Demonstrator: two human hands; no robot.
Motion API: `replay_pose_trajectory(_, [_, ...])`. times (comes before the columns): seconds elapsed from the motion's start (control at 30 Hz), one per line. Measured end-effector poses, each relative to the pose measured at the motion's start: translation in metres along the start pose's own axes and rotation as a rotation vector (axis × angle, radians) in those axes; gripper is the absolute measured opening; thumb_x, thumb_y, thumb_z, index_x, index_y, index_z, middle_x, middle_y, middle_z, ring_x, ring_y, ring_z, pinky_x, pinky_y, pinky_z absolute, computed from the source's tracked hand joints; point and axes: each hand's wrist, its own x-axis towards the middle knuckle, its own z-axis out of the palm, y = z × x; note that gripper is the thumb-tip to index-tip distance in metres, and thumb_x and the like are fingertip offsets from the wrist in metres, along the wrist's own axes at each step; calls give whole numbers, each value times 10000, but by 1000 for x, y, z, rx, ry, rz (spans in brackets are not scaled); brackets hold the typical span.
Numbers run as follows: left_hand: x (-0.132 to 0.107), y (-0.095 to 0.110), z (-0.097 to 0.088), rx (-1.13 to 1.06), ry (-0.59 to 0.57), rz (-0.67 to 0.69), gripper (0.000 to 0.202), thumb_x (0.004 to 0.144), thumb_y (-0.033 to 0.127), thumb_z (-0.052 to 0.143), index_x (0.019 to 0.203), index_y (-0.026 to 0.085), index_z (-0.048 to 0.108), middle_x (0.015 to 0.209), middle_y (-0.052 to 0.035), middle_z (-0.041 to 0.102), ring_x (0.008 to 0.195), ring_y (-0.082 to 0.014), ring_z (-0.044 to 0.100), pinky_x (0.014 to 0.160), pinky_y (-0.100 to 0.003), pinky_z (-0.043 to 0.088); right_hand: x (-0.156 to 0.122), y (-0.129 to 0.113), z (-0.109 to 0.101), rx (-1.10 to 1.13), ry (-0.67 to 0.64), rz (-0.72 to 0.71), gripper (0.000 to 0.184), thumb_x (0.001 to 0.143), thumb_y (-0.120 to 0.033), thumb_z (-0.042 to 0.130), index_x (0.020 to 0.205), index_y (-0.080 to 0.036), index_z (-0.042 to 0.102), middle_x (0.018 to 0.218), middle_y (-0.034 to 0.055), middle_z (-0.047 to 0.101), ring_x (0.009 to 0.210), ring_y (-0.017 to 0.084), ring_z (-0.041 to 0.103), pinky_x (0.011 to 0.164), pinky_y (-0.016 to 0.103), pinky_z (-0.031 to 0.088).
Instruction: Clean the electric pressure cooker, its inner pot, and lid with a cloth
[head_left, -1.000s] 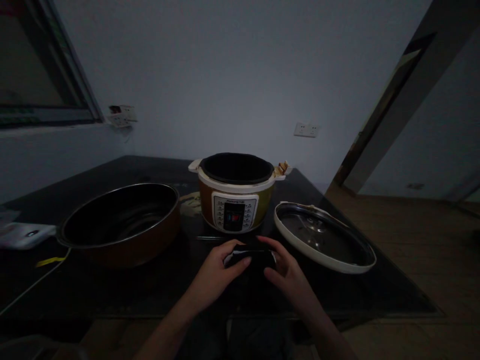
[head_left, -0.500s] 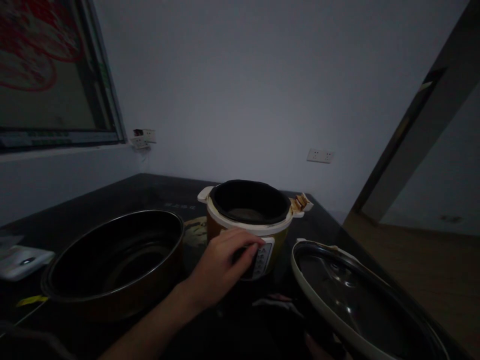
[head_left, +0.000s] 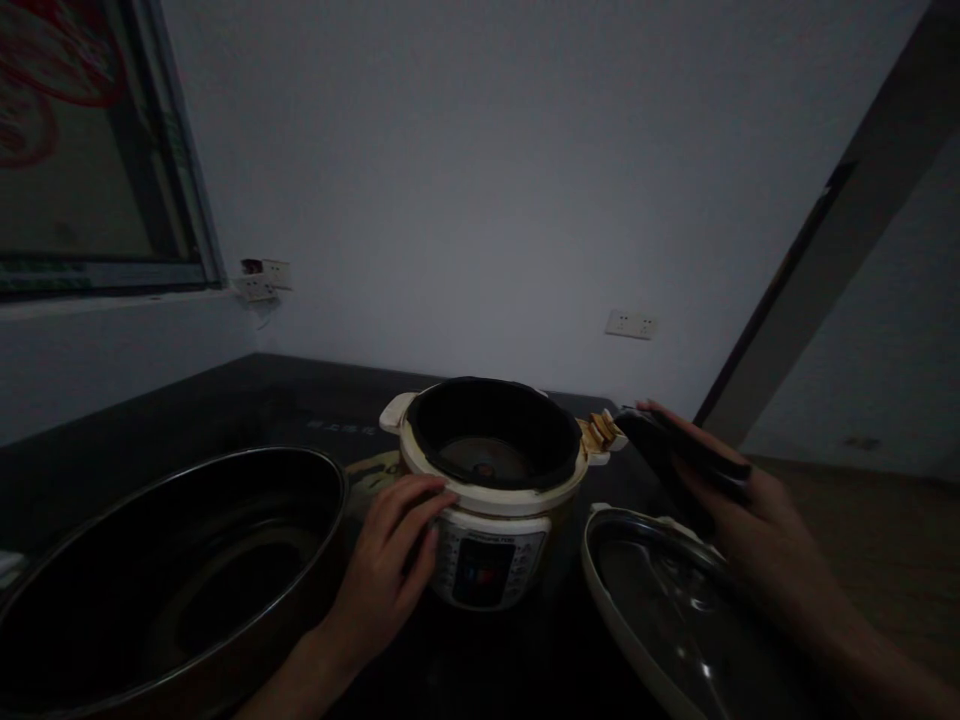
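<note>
The electric cooker [head_left: 491, 500] stood open in the middle of the dark surface [head_left: 285, 400]. Its lid [head_left: 660, 590] was already off and lay just to its right. As far as I could see nothing had gone in. The black inner bowl [head_left: 491, 440] looked empty but for a small spot at the bottom.

The housing was brownish, with a cream rim and small side handles. A pale control panel [head_left: 484, 570] with a lit display faced the person. The left hand [head_left: 390, 560] lay against the cooker's front left, fingers loosely spread over the rim and the panel's edge, gripping nothing. The right hand [head_left: 750, 510], raised above the lid near the cooker's right handle, was closed around a dark flat object [head_left: 679, 450]. I couldn't tell what it was in that dim light. A wide dark pan [head_left: 172, 560] sat near the cooker on the left.
</note>
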Motion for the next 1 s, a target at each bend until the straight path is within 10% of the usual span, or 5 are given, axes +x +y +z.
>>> replay_pose_trajectory(0.17, [-8, -4, 5, 61, -28, 26, 526, 917, 75, 448, 1422, 207, 386, 1376, -96, 489, 1319, -201, 425, 1122, -382, 379, 63, -22, 52, -134, -374, -377, 507, 833, -175, 511, 1330, -256, 566, 1444, 53, 519, 1378, 250, 423, 1173, 517, 271])
replay_pose_trajectory(0.33, [-13, -8, 7, 140, -79, 65, 593, 917, 68, 442, 1482, 190, 310, 1488, -109, 390, 1398, -219, 347, 1171, -417, 319, 74, -36, 68, -406, -766, -350, 393, 848, -147, 524, 1220, -160, 649, 1206, 142, 680, 1173, 289, 604, 1034, 481, 437])
replay_pose_trajectory(0.8, [-12, -2, 9, 154, -75, 0, 618, 917, 80, 445, 1497, 217, 278, 1516, -113, 323, 1405, -210, 334, 1149, -372, 356, 86, -96, 129, -280, -1139, -139, 436, 965, -444, 423, 964, -101, 691, 911, 104, 707, 752, 159, 610, 611, 241, 433])
replay_pose_trajectory(1.0, [3, -6, 10, 34, -11, -151, 575, 941, 137, 416, 1482, 210, 235, 1520, -134, 360, 1421, -224, 335, 1150, -456, 352, 90, -108, 159, -191, -1021, 122, 492, 891, -573, 504, 983, -118, 668, 824, 66, 666, 648, 127, 534, 545, 236, 403])
